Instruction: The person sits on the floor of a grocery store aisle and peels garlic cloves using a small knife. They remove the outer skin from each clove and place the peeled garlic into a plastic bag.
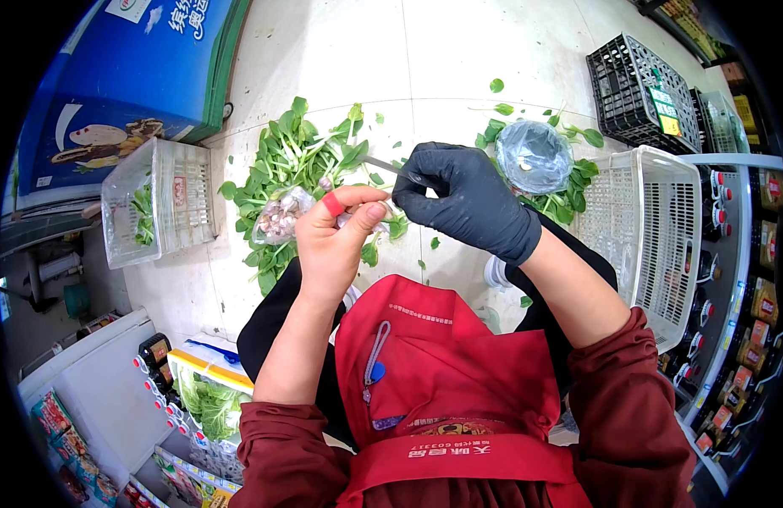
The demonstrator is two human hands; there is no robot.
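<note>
My bare left hand [337, 235], with red tape around one finger, pinches a small pale piece [389, 206] that looks like a garlic clove; the fingertips hide most of it. In a black glove, my right hand [464, 197] grips a narrow knife [384, 165], its blade pointing up and to the left. Just left of my left hand, a clear plastic bag of garlic [282, 217] rests on a heap of leafy greens [290, 149]. Beyond my right hand stands a round container lined with a plastic bag [536, 155], with a little pale matter inside.
White plastic crates stand left [195, 190] and right [667, 241], with a black crate [633, 89] farther right. A blue chest freezer [131, 76] fills the upper left. Bottles line a shelf [740, 254]. Loose leaves lie on the tiled floor [341, 51].
</note>
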